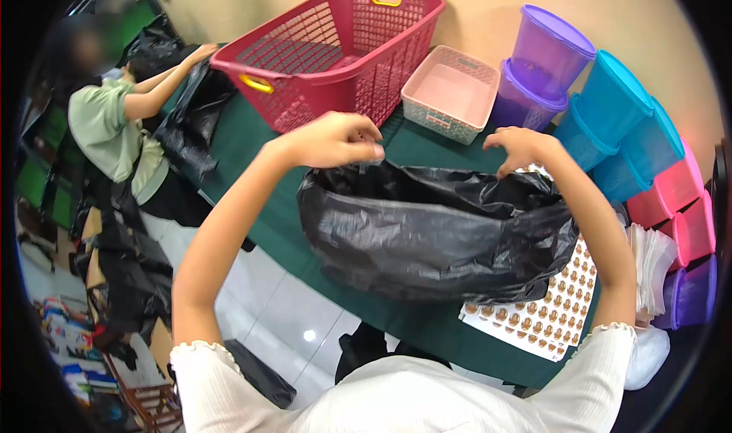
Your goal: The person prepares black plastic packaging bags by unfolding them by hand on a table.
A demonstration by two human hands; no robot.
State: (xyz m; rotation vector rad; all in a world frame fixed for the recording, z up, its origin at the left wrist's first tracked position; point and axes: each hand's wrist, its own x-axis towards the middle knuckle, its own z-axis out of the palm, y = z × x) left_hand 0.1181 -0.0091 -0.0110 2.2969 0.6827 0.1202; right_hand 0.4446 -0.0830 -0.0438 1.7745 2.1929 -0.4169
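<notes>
As arms (pixel 221 227) bow out, L hand (pixel 335 139), R hand (pixel 524 148) hang fingers-apart nr blk bag (pixel 427 242).

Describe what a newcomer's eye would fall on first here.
The open black bag, front and centre, stands out first, with the left hand and right hand near its far edge. Behind it stands the large red basket; purple, teal and pink tubs are at the right.

On my screen it looks bright. A white spot of light shines off the floor (pixel 309 334) just past the worktop's (pixel 279 204) near edge, and the black bag (pixel 412 235) has pale, shiny streaks. Past the left end it is darker and fuzzy, with a blurred patch on the other person's head (pixel 82 50). Things bend near the round view's rim.
</notes>
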